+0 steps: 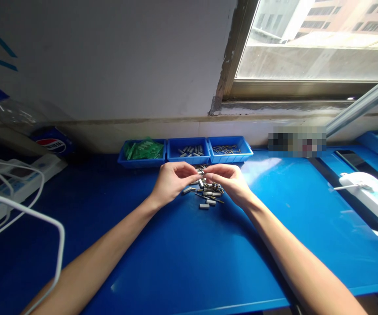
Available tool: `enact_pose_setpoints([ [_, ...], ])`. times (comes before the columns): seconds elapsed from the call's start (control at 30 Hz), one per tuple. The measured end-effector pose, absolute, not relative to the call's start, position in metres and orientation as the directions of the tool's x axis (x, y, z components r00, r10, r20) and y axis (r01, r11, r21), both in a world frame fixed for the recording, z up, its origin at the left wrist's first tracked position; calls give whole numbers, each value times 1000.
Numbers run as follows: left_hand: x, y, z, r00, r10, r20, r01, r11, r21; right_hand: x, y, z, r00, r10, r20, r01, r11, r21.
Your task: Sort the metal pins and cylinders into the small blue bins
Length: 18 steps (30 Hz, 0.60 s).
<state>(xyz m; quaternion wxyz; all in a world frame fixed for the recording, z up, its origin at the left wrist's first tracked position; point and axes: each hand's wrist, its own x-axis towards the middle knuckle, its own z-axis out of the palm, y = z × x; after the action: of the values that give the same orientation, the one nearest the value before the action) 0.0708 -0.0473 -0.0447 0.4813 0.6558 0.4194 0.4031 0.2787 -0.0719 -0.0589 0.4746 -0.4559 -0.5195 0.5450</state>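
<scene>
Fingertips of my left hand point(175, 181) and my right hand point(230, 181) come together in pinches, almost meeting, above a pile on the table. Whatever lies between the fingers is too small to make out. Short silvery metal cylinders point(204, 206) and thin metal pins point(202, 196) make up the loose pile beneath. Part of that pile is hidden by my hands. Just beyond stand three blue bins: the left bin point(143, 163) has green plastic packets point(146, 150), the middle bin point(189, 159) metal cylinders point(192, 151), the right bin point(231, 158) thin metal pins point(226, 149).
On the blue table point(162, 267), a white power strip point(372, 192) and a dark phone point(362, 164) lie right. Left are another power strip point(49, 164), a white cable point(60, 240) crossing my forearm, and a tipped plastic bottle point(51, 140). Another blue bin point(377, 142) sits far right.
</scene>
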Motion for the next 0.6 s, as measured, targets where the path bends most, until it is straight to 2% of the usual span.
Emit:
enact_pose_setpoints([
  [0.1,68,-46,-46,322,911,258,355,-369,859,280,-69,-60,-3,999,43,-14,43,-999],
  [0.17,66,-45,-47,439,842,313,449,-507,735,283,-66,-60,118,984,135,-15,137,-990],
  [0.23,64,-45,-48,612,735,291,455,-628,631,287,-63,-60,185,959,213,-21,221,-975],
  [0.33,62,-47,-52,757,608,238,427,-737,524,291,-61,-61,193,953,235,-3,240,-971],
  [0.6,68,-51,-59,817,536,210,474,-834,283,282,-64,-60,138,971,196,80,186,-979],
])
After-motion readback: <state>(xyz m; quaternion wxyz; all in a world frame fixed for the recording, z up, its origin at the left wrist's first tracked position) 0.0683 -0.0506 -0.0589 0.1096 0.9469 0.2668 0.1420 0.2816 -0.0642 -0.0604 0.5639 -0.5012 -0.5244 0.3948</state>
